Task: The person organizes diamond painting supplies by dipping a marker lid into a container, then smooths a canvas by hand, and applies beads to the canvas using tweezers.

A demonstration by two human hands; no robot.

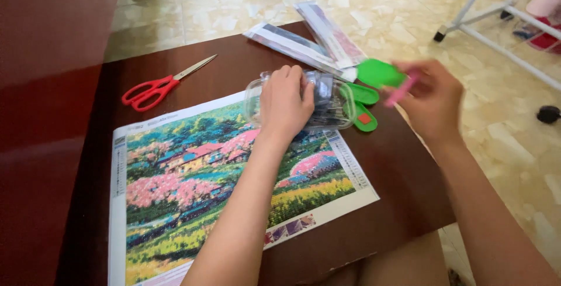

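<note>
The left hand (pixel 285 102) gripped a clear plastic jar (pixel 327 102) near the bench's (pixel 403 169) far edge; the right hand (pixel 429 96) pinched what was probably a pink pen (pixel 402 90).

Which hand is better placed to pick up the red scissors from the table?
Probably the left hand: it rests on the clear plastic container, on the side nearer the red scissors. The right hand is farther away and already holds a pink tool.

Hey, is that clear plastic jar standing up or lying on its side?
On its side. The clear jar lies across the canvas's top edge, under the left hand.
</note>
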